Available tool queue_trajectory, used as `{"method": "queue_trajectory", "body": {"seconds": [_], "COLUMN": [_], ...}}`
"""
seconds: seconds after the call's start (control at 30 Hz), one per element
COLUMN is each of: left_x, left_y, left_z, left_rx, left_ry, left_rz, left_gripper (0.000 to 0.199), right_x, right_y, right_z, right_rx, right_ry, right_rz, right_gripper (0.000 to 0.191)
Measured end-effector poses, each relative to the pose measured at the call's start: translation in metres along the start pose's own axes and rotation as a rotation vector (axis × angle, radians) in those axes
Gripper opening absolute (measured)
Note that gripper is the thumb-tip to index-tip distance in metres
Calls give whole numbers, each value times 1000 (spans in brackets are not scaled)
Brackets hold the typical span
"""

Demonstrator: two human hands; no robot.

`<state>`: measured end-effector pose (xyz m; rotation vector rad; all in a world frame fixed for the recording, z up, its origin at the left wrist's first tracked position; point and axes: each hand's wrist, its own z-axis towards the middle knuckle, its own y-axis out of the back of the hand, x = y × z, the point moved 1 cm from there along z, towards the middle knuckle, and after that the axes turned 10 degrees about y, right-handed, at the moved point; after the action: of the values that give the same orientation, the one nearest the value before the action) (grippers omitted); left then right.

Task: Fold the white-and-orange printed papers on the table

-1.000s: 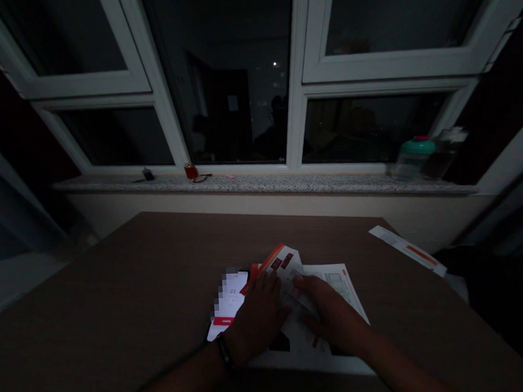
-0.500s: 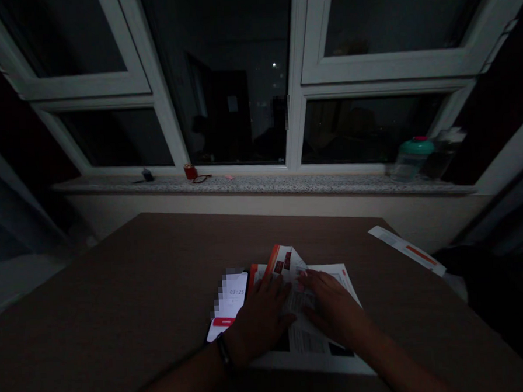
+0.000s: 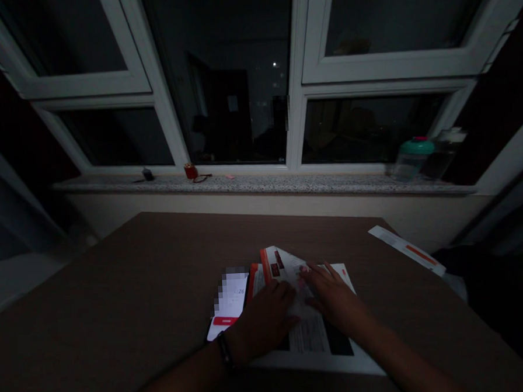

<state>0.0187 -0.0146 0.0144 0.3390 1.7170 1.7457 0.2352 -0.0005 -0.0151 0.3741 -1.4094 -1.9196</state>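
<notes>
A folded printed paper (image 3: 277,264) with an orange edge and dark red pictures lies tilted on a larger printed sheet (image 3: 313,336). My left hand (image 3: 267,312), wearing a dark wristband, rests on the folded paper's left side, its fingers slightly bent and its thumb apart. On the right side of the paper, my right hand (image 3: 332,292) lies with fingers stretched out and spread, pressing down. Just left of my left hand is a phone (image 3: 227,303) with a lit screen showing a timer and a red button.
All of this is on a brown table (image 3: 130,296). A white paper strip (image 3: 407,250) with an orange bar lies at the right edge. On the stone windowsill (image 3: 261,184) stand a teal-lidded container (image 3: 413,159), a small red jar (image 3: 190,171) and a small dark object (image 3: 147,174).
The folded paper's upper corner has shifted left and the flap lies differently. My right hand has moved slightly right with its fingers more spread; my left fingers have drawn in a little.
</notes>
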Motion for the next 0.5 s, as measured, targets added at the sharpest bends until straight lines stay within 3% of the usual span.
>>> {"method": "queue_trajectory", "body": {"seconds": [0.2, 0.5], "left_x": [8, 0], "left_y": [-11, -4], "left_z": [-2, -5], "left_rx": [-31, 13], "left_ry": [-11, -80], "left_rz": [15, -105], "left_gripper": [54, 61], "right_x": [-13, -1], "right_y": [3, 0], "right_z": [-2, -5], "right_rx": [19, -8], "right_ry": [-10, -107], "right_rz": [66, 292], "right_gripper": [54, 45]}}
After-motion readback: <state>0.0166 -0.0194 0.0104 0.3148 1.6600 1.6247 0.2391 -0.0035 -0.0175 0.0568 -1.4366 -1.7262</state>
